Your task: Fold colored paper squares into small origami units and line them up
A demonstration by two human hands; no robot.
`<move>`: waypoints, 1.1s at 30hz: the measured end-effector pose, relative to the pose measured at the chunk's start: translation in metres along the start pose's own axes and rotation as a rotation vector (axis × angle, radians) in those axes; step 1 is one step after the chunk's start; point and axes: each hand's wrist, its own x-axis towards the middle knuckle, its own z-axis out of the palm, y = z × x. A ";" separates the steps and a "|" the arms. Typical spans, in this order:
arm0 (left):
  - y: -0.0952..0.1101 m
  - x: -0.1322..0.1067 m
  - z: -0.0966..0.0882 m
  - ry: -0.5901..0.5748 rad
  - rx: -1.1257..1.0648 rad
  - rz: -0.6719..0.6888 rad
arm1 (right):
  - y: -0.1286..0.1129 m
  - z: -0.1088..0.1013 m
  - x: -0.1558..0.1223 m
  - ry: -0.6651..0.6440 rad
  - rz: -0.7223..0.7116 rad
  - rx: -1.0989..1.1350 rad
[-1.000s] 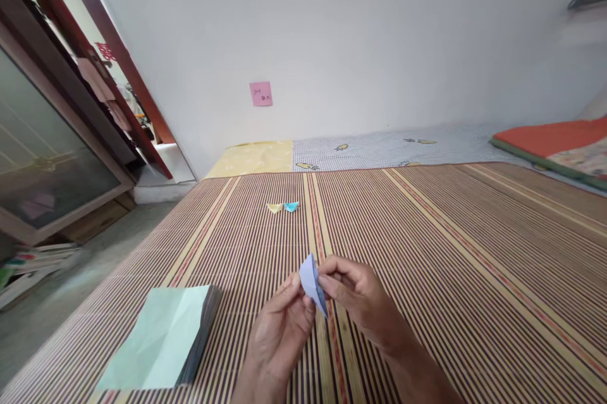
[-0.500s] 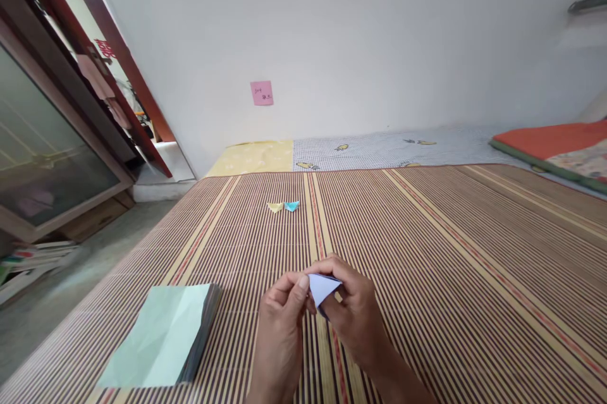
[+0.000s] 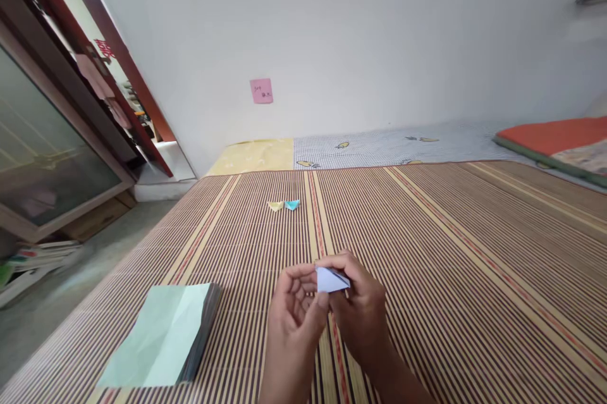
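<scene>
A small folded piece of light purple paper (image 3: 329, 279) is held up above the striped mat (image 3: 427, 303). My right hand (image 3: 363, 293) grips it from the right, with fingers behind and above it. From the left, my left hand (image 3: 296, 309) has its thumb tip on the paper's lower left corner and its fingers curled near the left edge. The back of the paper and part of my right fingers are hidden. Farther off on the mat, a yellow folded paper piece (image 3: 275, 206) and a blue one (image 3: 292, 205) lie side by side.
A thick stack of paper squares with a pale green sheet (image 3: 159, 331) on top lies at the left. Beyond the mat is a patterned sheet (image 3: 370, 148) against the wall. A pink note (image 3: 261, 91) is stuck there. Folded orange bedding (image 3: 554, 135) sits at the far right.
The purple paper has turned and shifted slightly to the right, and its outline looks lower and flatter. Both hands moved right with it, and my left thumb slid to its lower corner.
</scene>
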 end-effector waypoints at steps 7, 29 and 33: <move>-0.004 -0.004 0.005 0.057 0.159 0.184 | -0.001 0.003 -0.003 -0.029 0.247 0.139; 0.001 0.000 -0.015 0.238 0.544 0.303 | 0.001 0.007 -0.009 -0.125 -0.186 -0.100; 0.001 0.004 -0.016 0.112 0.322 0.113 | -0.001 0.006 -0.006 -0.105 -0.184 -0.090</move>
